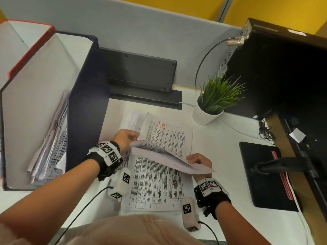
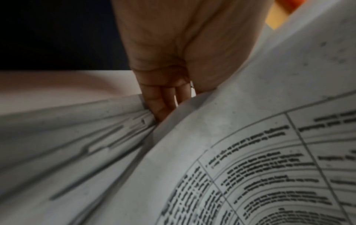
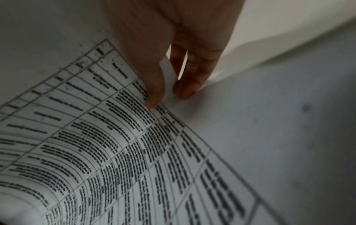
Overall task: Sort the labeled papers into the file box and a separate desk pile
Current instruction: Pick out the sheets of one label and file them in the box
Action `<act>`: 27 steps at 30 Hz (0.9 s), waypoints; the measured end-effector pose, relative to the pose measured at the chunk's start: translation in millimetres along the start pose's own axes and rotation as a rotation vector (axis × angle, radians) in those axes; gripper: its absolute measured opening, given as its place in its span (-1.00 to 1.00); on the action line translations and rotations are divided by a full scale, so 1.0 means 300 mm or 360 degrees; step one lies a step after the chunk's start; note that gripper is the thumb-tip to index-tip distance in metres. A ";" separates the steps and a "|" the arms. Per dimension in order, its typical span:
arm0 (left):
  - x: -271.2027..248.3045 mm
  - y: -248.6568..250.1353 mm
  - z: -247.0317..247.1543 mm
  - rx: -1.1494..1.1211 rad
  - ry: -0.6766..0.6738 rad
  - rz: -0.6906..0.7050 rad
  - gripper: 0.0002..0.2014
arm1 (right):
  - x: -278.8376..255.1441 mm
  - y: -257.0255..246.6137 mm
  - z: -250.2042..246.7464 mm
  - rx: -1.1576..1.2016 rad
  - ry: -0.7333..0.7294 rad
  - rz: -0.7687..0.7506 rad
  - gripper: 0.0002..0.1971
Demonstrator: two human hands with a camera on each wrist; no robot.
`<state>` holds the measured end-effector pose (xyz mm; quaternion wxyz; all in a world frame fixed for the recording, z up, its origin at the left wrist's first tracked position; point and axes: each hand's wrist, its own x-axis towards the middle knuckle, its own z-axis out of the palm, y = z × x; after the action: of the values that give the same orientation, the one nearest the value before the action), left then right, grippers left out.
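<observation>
Nearest the lens, a beige-clad lap (image 1: 123,228) at the worktop (image 1: 221,138) edge, forearms reaching forward over it. Beyond, in descending size: a tall navy file box (image 1: 85,96) standing to the left with a sheaf of filed papers (image 1: 51,144) leaning inside; a dark computer tower (image 1: 283,76) at right; a black keyboard (image 1: 139,71) propped against the grey partition; a black pad (image 1: 261,174) beside the monitor arm; a potted plant (image 1: 212,103) in a white pot. At centre, a desk pile (image 1: 157,188) of printed table sheets lying flat, the far sheet marked "H.R" in red. Above it, a lifted bundle of sheets (image 1: 159,154), bowed and held clear of the pile, just right of the file box. Left hand (image 1: 125,138) gripping the bundle's far-left corner, fingers (image 2: 163,105) tucked between fanned pages. Right hand (image 1: 200,160) pinching the near-right corner, thumb above and fingers (image 3: 185,89) beneath.

Likely risks from here: loose pages slipping out of the fanned left edge, given a hold on two corners only, and dropping onto the wrong stack; the sagging middle catching the box's front wall on the way in and creasing; a label hidden on the turned-down face being misread. Label on the lifted bundle not legible.
</observation>
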<state>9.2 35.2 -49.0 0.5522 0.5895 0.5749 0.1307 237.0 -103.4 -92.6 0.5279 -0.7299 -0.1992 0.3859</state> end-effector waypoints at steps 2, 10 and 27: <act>-0.014 0.005 0.001 -0.0003 -0.0040 0.0113 -0.74 | -0.009 -0.010 -0.004 -0.0096 -0.0054 -0.0041 -0.66; -0.055 0.018 -0.003 -0.0393 -0.0204 0.0116 -0.63 | -0.019 -0.038 -0.002 -0.0206 0.0022 -0.0057 -0.42; -0.098 0.115 0.032 0.0050 -0.0026 0.0564 -0.64 | -0.026 -0.245 0.065 0.0155 0.0171 -0.0431 -0.82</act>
<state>26.2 15.6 -10.6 0.5159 0.6912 0.4595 0.2123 225.5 -70.1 -24.8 0.6199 -0.6894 -0.2482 0.2808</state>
